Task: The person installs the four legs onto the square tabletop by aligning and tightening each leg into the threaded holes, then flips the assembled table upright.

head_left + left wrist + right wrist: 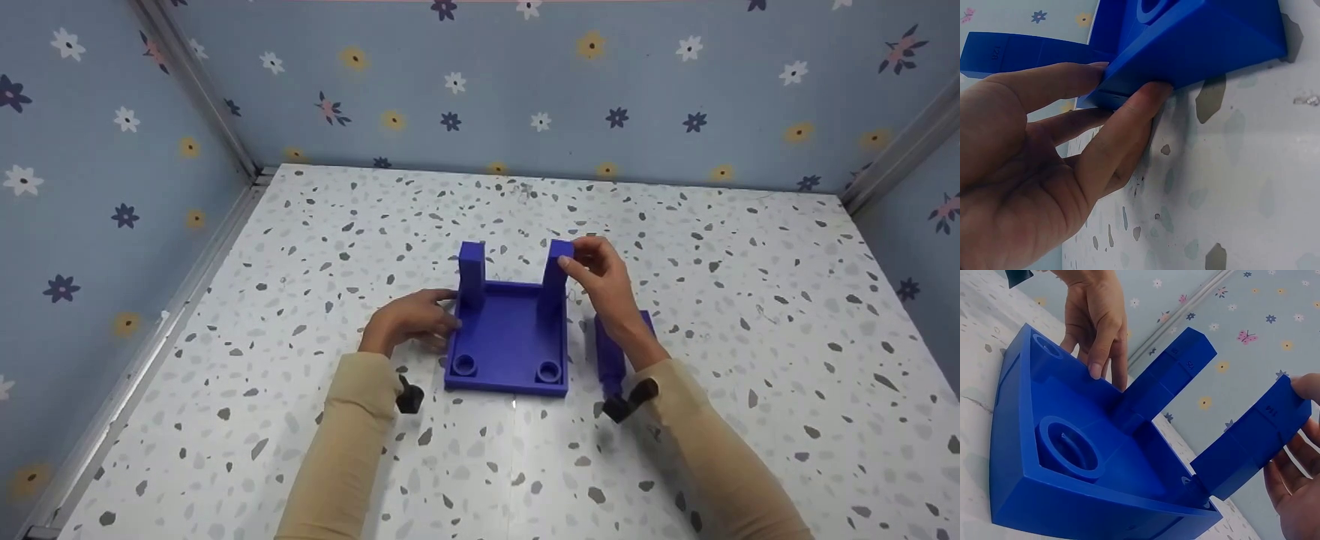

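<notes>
A blue plastic toy table top [512,337] lies underside up, its raised rim facing upward. Round sockets show in its two near corners, and a square leg [471,274] stands upright in the far left corner. At the far right corner, my right hand [606,281] pinches the upper end of another leg [1252,439] between thumb and fingers. That leg's narrow lower end meets the corner; how deep it sits cannot be told. My left hand [412,319] holds the left side wall, one fingertip at the rim and others against the outside.
Beside the table top, partly under my right forearm, lie loose blue leg pieces [611,356]. A black wrist mount [409,395] sits at my left cuff. Floral panels [525,90] close off the back and sides of the speckled table surface [300,435].
</notes>
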### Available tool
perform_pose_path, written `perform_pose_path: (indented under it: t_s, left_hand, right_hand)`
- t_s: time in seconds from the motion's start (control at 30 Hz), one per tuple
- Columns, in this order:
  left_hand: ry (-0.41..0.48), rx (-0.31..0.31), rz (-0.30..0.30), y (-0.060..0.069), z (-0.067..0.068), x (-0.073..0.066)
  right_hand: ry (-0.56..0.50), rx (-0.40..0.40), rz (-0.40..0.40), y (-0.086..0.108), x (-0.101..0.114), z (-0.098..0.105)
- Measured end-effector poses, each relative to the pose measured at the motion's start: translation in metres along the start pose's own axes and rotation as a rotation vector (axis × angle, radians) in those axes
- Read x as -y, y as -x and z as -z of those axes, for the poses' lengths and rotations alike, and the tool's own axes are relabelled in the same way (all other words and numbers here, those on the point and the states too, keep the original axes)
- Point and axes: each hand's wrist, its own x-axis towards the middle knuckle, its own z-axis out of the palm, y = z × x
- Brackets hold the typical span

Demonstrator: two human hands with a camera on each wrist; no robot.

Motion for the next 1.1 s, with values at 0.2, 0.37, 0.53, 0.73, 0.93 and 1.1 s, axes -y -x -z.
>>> perform_pose_path:
  t_s: [0.2,0.37,0.53,0.73,0.93,1.1]
  left_hand:
    - [-0.002,-0.001,-0.001,-0.0007,0.0006,-0.0003]
    - [-0.007,-0.010,0.004,-0.0014,0.0003,0.0005]
    - [-0.023,-0.018,-0.003,-0.0008,0.0003,0.0005]
    - [-0.018,-0.012,-0.007,-0.0004,0.0007,0.0005]
    - [-0.018,-0.015,0.005,-0.0005,0.0013,0.0004]
    - [-0.024,-0.022,0.021,0.0003,0.0004,-0.0003]
  right_hand:
    - [-0.001,0.002,0.010,0.0010,0.0004,-0.0010]
    - [-0.012,-0.007,0.031,0.0009,0.0010,-0.0010]
    - [-0.042,0.005,0.048,0.0001,0.0019,-0.0006]
    - [-0.086,0.038,-0.006,-0.0032,0.0037,0.0001]
    - [-0.182,0.160,-0.053,-0.0064,0.0046,0.0028]
    - [-0.215,0.218,-0.055,-0.0075,0.0067,0.0040]
